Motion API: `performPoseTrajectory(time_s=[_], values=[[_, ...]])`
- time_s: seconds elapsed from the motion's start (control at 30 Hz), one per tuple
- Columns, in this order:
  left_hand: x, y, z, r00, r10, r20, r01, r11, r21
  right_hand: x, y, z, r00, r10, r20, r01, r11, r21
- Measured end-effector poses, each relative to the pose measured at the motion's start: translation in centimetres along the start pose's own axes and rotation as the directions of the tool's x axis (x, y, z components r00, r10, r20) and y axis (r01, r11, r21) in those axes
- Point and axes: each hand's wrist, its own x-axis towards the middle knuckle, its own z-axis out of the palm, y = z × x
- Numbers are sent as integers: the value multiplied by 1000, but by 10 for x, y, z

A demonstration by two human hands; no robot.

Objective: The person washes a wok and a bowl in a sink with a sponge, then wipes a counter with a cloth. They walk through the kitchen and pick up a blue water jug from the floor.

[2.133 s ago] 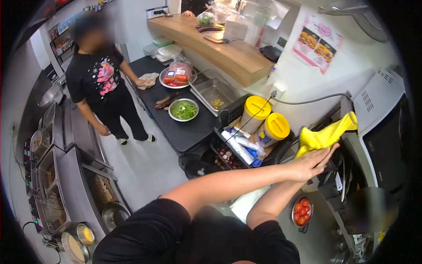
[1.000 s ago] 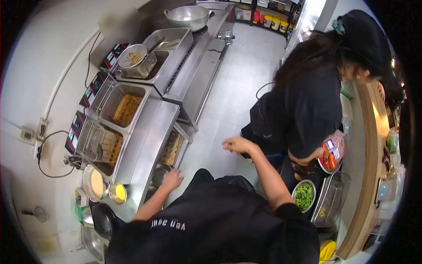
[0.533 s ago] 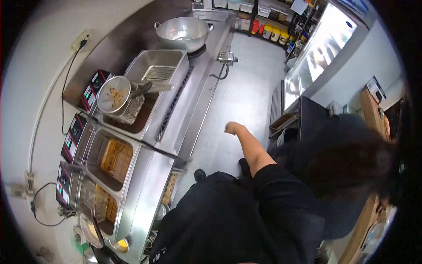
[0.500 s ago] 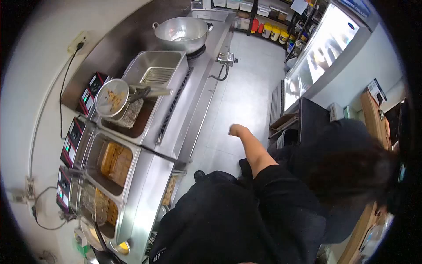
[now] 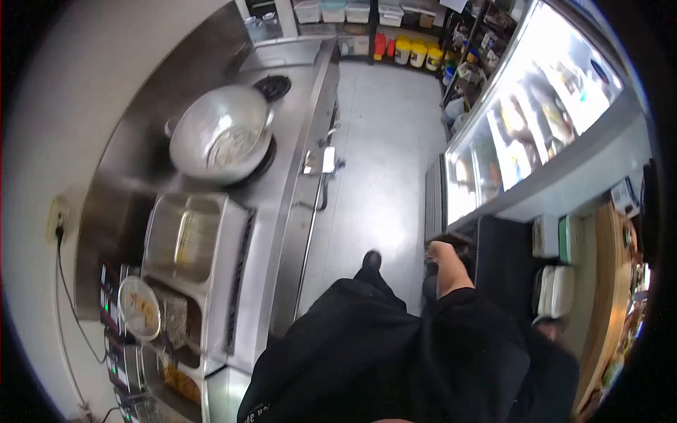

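Observation:
My right hand [image 5: 441, 251] hangs at the end of my bare forearm, over the right side of the aisle, close to the base of the lit glass-door fridge [image 5: 525, 134] and the dark cabinet [image 5: 504, 268]. Its fingers are blurred and point away from me, so I cannot make out whether they are curled or hold anything. My left hand is out of view. To my left, a large metal wok [image 5: 222, 134] sits on the stove. Nearer stands a steel fryer basin [image 5: 185, 236], and a round strainer [image 5: 139, 308] with fried bits rests by a wire basket [image 5: 169, 317].
The grey floor aisle [image 5: 374, 141] runs ahead between the steel counter and the fridge. Yellow-lidded tubs [image 5: 417, 53] stand on a far shelf. A person in black [image 5: 546, 374] is close on my right, beside white containers [image 5: 555, 290] and a wooden ledge [image 5: 605, 296].
My view has moved forward along the aisle; wok, fryers and fridge are nearer. My right arm has swung to the right. The person in black has dropped back to the lower right.

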Motion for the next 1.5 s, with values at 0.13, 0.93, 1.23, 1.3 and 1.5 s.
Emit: performPoseTrajectory(time_s=[0.13, 0.93, 1.23, 1.3, 1.5], values=[[47, 71, -6, 979, -92, 180, 87, 996, 33, 149, -74, -128, 901, -429, -64, 400, 879, -259], [547, 643, -270, 811, 234, 536, -12, 923, -384, 542, 264, -559, 396, -741, 543, -596, 243, 766], [726, 798, -379, 906, 183, 382, 66, 830, -554, 707, 270, -833, 944, -316, 97, 313, 948, 52], [757, 831, -409, 943, 174, 285, 38, 791, -610, 780, 203, -984, 963, -145, 229, 207, 940, -273], [925, 846, -474, 920, -243, 308, 306, 935, -179, 952, -83, -1331, 624, -777, -80, 740, 621, -258]])
